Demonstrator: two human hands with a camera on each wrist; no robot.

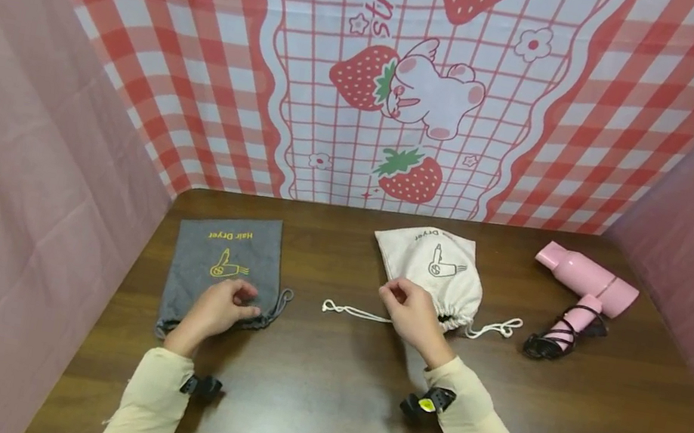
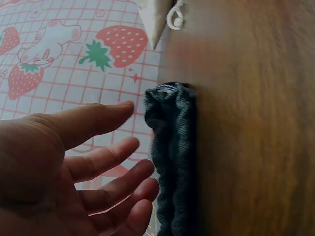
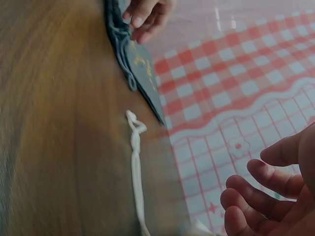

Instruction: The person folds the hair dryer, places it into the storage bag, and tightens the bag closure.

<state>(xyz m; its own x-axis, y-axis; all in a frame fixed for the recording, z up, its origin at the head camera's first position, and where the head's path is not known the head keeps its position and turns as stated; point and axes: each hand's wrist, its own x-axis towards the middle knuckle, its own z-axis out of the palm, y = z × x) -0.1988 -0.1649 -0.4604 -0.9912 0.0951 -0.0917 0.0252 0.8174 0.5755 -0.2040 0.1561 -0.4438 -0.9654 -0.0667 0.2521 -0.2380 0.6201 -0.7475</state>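
A grey drawstring bag (image 1: 196, 252) with yellow hair dryer print lies flat on the left of the table. Over its near edge hovers my left hand (image 1: 219, 310), fingers loosely bent and nothing in them; the left wrist view shows the gathered bag mouth (image 2: 170, 147) beside its fingertips. Toward the middle lies a fuller cream drawstring bag (image 1: 412, 258), its mouth cinched and facing me. Above its left drawstring (image 1: 358, 313) is my right hand (image 1: 413, 316), relaxed and holding nothing. In the right wrist view that white cord (image 3: 136, 172) runs along the table, apart from the fingers.
A pink hair dryer (image 1: 587, 280) with its black cord (image 1: 554, 339) wrapped round the handle lies at the right. The wooden table (image 1: 321, 411) meets a strawberry-print cloth (image 1: 309, 111) at the back, with pink cloth (image 1: 20, 154) along the sides.
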